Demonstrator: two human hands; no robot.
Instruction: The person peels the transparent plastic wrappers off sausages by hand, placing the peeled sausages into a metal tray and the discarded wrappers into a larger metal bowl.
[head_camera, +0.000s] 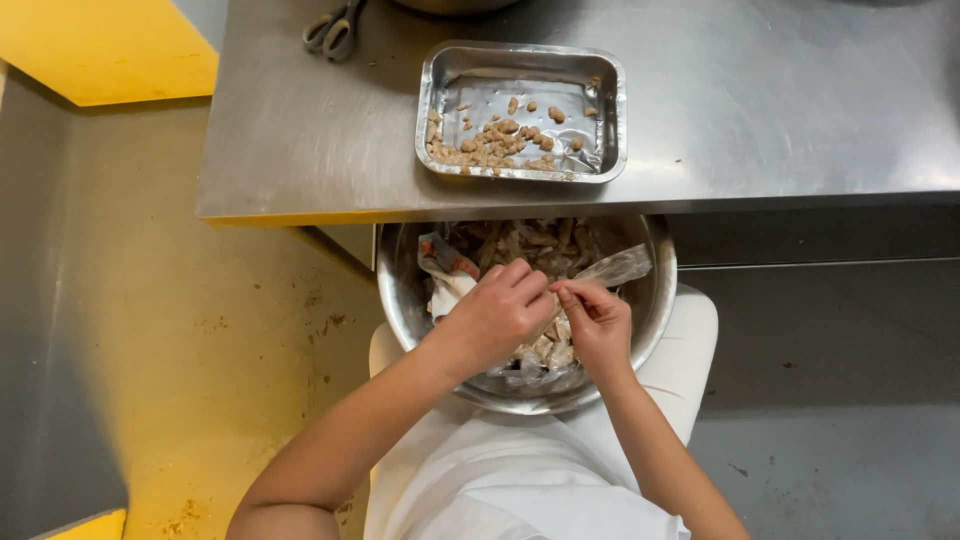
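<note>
**Both hands pinching a small piece over the lap bowl**

Steel bowl (655, 300) sits on the lap, its far rim tucked under the table (760, 110) edge at 12 o'clock. Left hand (495, 315) and right hand (598, 325) meet above the bowl's centre, fingertips pressed together on a small pale piece (553, 290); too small to tell its long axis. Clear plastic wrapper (615, 268) trails toward 2 o'clock, long axis roughly 8-to-2. Foil tray (522, 60) at 12 o'clock holds brown crumbs; scissors (335, 30) at 11. Open floor lies at 3 and 9 o'clock.
</note>
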